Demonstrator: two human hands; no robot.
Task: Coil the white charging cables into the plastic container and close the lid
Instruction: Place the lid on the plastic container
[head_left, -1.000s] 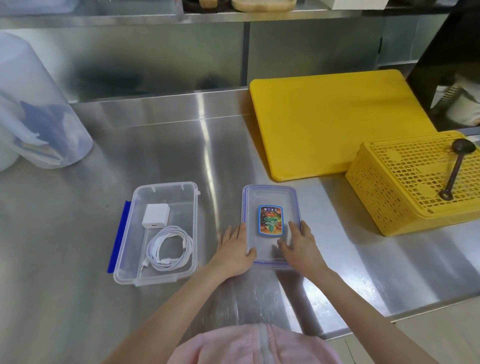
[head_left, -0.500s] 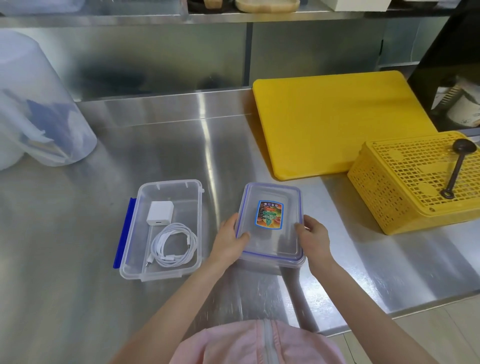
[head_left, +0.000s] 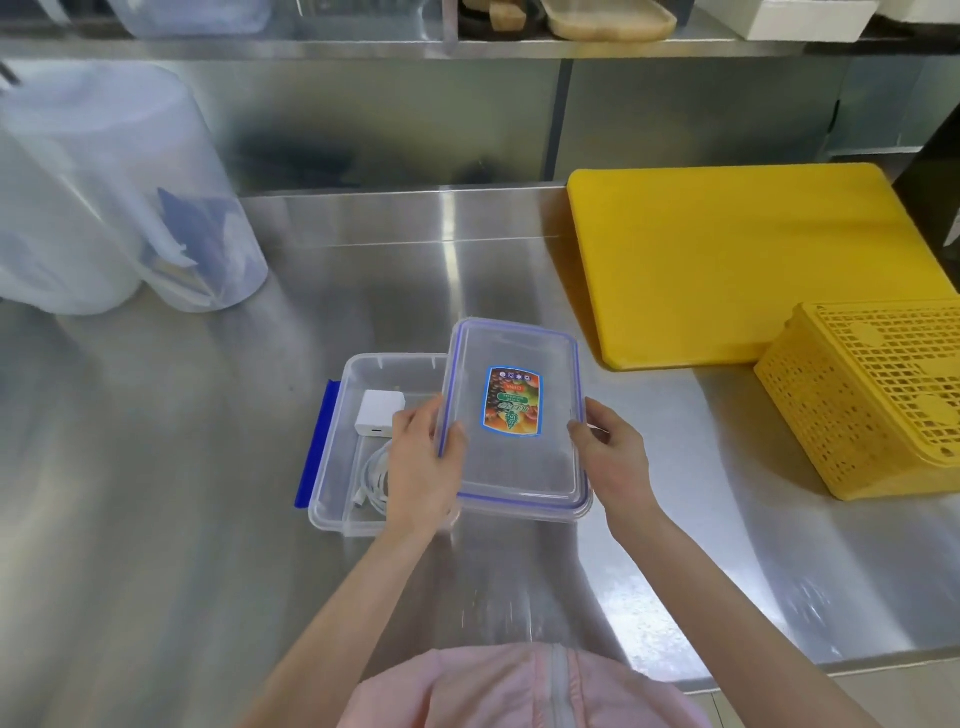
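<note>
A clear plastic container (head_left: 332, 467) stands open on the steel counter, with a blue clip on its left side. Inside lie a white charger block (head_left: 379, 412) and a coiled white cable (head_left: 375, 480), partly hidden by my left hand. The clear lid (head_left: 519, 467), blue-edged with a colourful sticker, hangs in the air over the container's right side. My left hand (head_left: 423, 467) grips the lid's left edge and my right hand (head_left: 613, 457) grips its right edge.
A yellow cutting board (head_left: 727, 260) lies at the back right, with a yellow perforated basket (head_left: 872, 400) turned upside down in front of it. Large translucent plastic-wrapped rolls (head_left: 104, 197) stand at the back left. A shelf runs above the counter.
Both hands lifted the lid off the counter and carried it left, so it now overlaps the container's right side. The view has also shifted.
</note>
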